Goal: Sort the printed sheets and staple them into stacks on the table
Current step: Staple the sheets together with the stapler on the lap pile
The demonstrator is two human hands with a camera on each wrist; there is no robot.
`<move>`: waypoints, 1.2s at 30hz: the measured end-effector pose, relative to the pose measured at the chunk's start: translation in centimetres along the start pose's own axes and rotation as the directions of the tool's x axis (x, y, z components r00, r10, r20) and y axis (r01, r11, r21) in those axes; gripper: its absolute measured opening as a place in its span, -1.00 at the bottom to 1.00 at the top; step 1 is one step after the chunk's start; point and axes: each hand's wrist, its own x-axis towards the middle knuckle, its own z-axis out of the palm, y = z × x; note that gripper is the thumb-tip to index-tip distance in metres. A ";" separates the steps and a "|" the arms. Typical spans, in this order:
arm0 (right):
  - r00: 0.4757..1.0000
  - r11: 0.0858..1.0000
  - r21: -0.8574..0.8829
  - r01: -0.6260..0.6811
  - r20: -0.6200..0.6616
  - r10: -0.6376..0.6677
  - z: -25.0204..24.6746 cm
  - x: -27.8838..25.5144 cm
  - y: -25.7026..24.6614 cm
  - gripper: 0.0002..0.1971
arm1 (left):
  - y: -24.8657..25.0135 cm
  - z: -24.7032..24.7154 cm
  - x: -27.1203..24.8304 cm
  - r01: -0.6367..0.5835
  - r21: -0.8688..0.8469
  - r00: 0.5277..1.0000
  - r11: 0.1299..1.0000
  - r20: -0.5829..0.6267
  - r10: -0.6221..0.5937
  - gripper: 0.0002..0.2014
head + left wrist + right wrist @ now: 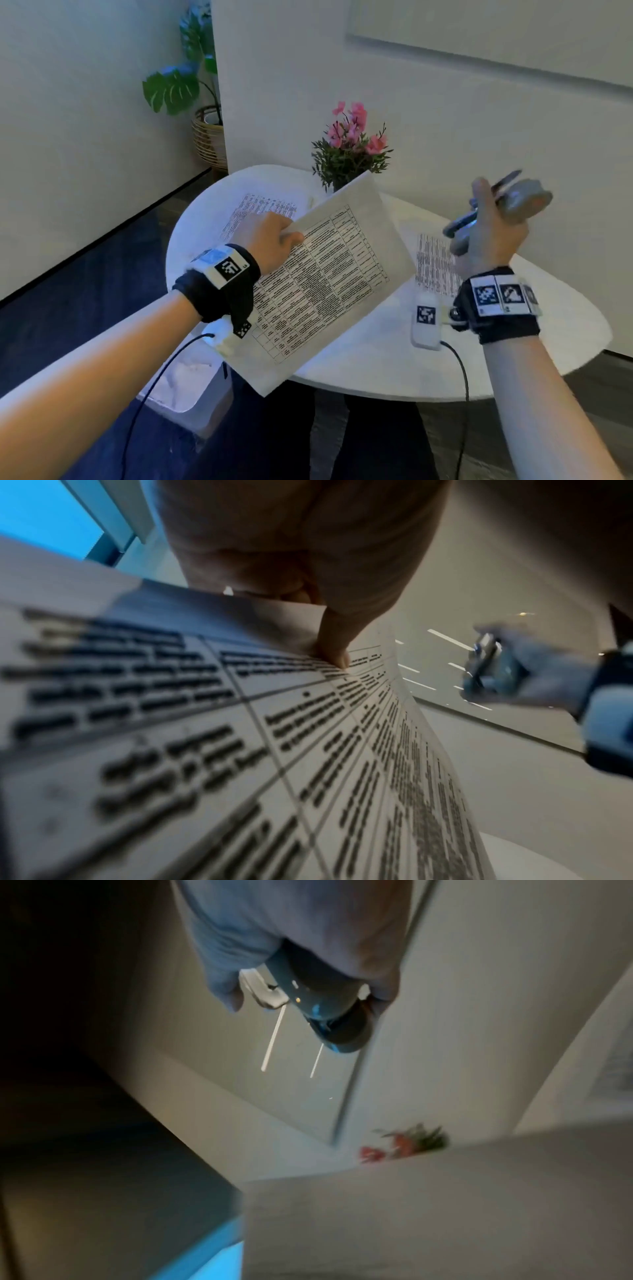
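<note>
My left hand (pixel 274 240) pinches the upper left edge of a printed sheet with a table on it (pixel 329 274), held tilted above the white table (pixel 376 370). The left wrist view shows the thumb (pixel 334 647) pressed on that sheet (pixel 205 750). My right hand (pixel 493 233) is raised over the table's right side and grips a grey stapler (pixel 513 202); the right wrist view shows the stapler (pixel 329 1010) between curled fingers. Two more printed sheets lie flat on the table, one behind my left hand (pixel 260 209) and one under my right hand (pixel 435 263).
A pot of pink flowers (pixel 352 147) stands at the table's far edge by the white wall. A leafy plant in a wicker basket (pixel 205 133) sits on the floor at the back left. A white box (pixel 191 390) stands beside the table's near left.
</note>
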 end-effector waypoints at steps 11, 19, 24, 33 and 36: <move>0.974 0.996 0.029 0.080 0.211 -0.084 6.4 -2.5 -1.6 -0.72 | 2.4 1.6 -0.6 -0.145 0.098 0.989 0.985 0.016 0.144 -0.68; 0.975 0.999 0.044 -0.014 0.221 0.004 6.4 -2.9 -0.6 -0.61 | 2.6 2.5 -0.5 -0.169 0.106 0.986 0.980 0.021 0.167 -0.68; 0.997 0.999 0.000 0.033 0.065 -0.033 6.9 -3.1 0.0 -0.63 | 2.8 3.1 -0.6 -0.199 0.119 0.980 0.973 0.045 0.195 -0.67; 0.971 0.918 -0.360 -0.164 0.105 0.215 5.0 0.6 4.5 -0.60 | 0.3 3.4 0.2 -0.037 0.008 0.999 0.999 0.010 0.037 -0.62; 0.932 0.642 -0.741 -0.199 0.060 0.358 2.7 2.0 7.3 -0.60 | -1.8 1.6 0.5 0.047 -0.073 0.994 0.996 -0.090 -0.053 -0.60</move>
